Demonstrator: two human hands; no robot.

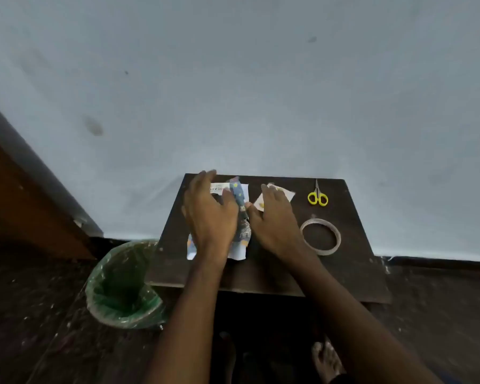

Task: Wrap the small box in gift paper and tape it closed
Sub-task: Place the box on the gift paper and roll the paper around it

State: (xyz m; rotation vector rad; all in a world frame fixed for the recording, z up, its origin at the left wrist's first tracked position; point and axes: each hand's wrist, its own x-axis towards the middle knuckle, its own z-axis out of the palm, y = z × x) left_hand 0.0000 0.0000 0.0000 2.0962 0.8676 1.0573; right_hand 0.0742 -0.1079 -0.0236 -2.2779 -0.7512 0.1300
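Sitting on the dark table (344,273), gift paper (240,200) covers my small box (219,189); left hand (209,214) presses flat on it, fingers straight. Right hand (275,217) rests open beside, scissors (317,196) and tape roll (320,236) nearby.

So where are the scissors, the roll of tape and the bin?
scissors (317,198): head view, on the yellow handles.
roll of tape (336,232): head view, on its right rim.
bin (114,275): head view, on the green liner inside.

two hands (209,214), one box (219,189), one patterned gift paper (240,200), one paper scrap (281,194), one scissors (317,196), one tape roll (320,236), one bin (122,284).
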